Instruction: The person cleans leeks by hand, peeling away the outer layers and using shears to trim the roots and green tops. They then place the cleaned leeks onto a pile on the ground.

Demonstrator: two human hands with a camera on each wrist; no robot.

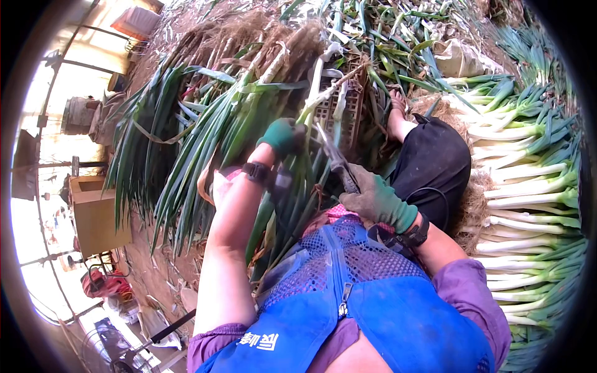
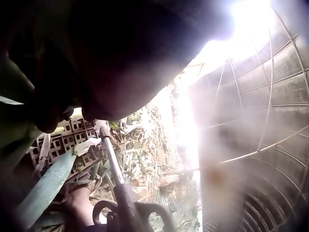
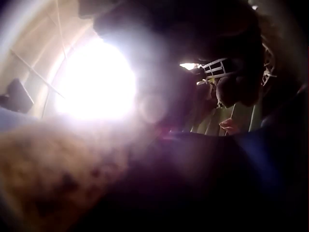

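Note:
My left hand [image 1: 283,138], in a green and dark glove, grips a leek [image 1: 306,114] by its stalk, leaves hanging toward my lap. In my right hand [image 1: 378,198], in a grey-green glove, is an air blow gun [image 1: 343,173]. Its slim metal nozzle points up and left toward the held leek. The left wrist view shows the same blow gun [image 2: 126,203] from the front, nozzle tip near the dark left fingers. Another leek [image 1: 340,102] lies over a brown plastic crate [image 1: 354,115]. Glare and dark shapes hide most of the right wrist view.
A heap of untrimmed leeks [image 1: 205,124] with dry roots lies at left. Cleaned white leeks [image 1: 522,205] are stacked in a row at right. Leaf scraps [image 1: 398,37] cover the ground ahead. A bare foot [image 1: 397,118] is beside the crate; a cardboard box [image 1: 99,214] stands far left.

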